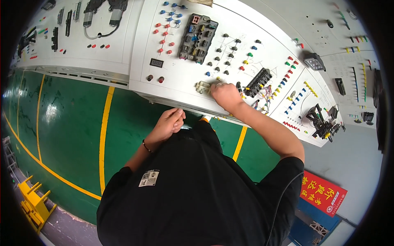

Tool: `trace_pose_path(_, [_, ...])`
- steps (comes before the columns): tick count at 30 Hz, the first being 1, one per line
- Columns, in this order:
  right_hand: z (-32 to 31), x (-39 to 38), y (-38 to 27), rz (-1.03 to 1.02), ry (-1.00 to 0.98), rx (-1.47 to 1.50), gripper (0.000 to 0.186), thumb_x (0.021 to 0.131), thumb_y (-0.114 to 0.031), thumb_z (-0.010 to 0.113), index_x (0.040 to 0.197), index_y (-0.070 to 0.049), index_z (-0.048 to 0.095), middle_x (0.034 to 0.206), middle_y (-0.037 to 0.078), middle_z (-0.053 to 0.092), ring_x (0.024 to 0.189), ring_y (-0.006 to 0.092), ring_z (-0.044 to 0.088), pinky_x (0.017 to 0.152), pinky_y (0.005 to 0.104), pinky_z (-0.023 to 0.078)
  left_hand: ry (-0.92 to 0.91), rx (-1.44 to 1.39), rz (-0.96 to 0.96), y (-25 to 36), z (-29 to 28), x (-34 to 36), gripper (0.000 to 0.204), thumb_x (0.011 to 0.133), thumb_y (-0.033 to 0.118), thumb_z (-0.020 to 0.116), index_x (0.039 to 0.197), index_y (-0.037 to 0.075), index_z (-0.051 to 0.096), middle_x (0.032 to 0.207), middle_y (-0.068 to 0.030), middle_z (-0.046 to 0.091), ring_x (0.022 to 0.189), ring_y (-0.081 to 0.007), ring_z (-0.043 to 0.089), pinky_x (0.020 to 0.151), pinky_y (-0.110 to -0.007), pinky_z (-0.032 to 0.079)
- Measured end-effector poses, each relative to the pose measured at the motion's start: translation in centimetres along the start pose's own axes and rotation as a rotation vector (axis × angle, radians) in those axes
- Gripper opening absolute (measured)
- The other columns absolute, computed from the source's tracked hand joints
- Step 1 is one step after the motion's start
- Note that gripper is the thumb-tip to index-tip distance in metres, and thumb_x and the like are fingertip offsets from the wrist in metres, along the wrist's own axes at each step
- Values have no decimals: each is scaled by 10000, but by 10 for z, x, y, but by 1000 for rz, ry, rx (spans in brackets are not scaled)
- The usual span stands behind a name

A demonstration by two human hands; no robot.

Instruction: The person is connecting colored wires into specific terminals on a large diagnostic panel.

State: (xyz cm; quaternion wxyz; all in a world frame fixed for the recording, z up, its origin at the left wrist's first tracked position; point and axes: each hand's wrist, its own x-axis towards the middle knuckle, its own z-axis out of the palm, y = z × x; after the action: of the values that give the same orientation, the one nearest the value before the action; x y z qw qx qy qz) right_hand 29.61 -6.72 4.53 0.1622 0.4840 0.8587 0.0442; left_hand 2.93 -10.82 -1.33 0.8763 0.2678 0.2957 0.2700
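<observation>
My right hand [225, 96] rests at the front part of a white panel [180, 86], its fingers curled together against the right side of a small cream-coloured plastic part [202, 87]. What its fingertips pinch, if anything, is hidden. A ring shows on one finger. Just short of the panel's front edge, my left hand [169, 123] is held closed over the floor, thumb against the curled fingers. Anything inside it cannot be made out. To the right of my right hand, a long black connector block [258, 82] is mounted with loose coloured wires [269, 96] beside it.
A dark fuse box [198, 39] sits on the panel among rows of coloured terminals [164, 37]. A small display [156, 62] lies left of it. Further right are a black lamp unit [314, 61] and a black mechanism [322, 123]. Green floor [69, 123] carries yellow lines.
</observation>
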Motion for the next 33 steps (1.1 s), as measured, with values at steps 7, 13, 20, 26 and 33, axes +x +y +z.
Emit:
trace_pose_path(7, [-3,4,-5,-1,-78,-56,111,800,-71,594,810,-108,698,759,24,695,728,193,699,564,323,512,-4,-27,-17,-5,-2,1,284,1076,232,405,914,22,507,594,54,342,474,-30,282,428,-205,228])
trace_pose_path(13, [-6,8,-6,-3,-77,-134,147,800,-73,593,748,-135,716,747,35,699,721,210,703,560,334,517,-14,-23,-12,-8,-6,-2,289,1076,238,405,910,23,506,599,52,346,475,-30,284,425,-206,226])
trace_pose_path(20, [-11,11,-1,68,-179,-23,141,815,-74,585,785,-109,718,790,49,715,747,226,709,591,351,543,-16,-45,-8,-10,-8,-6,280,1073,221,408,902,22,504,600,53,346,478,-26,285,423,-204,221])
trace_pose_path(26, [-8,7,-8,77,-56,-34,93,821,-52,574,836,-61,665,796,69,704,750,230,708,599,350,555,6,-25,-4,-8,-11,-10,274,1072,215,410,898,25,502,600,54,344,481,-27,285,422,-202,224])
trace_pose_path(33, [-11,4,-8,92,-102,-46,114,816,-50,578,822,-76,689,820,69,690,758,229,708,594,343,554,18,-18,-14,-6,-10,-10,274,1069,222,421,893,27,501,601,54,340,482,-28,285,422,-204,226])
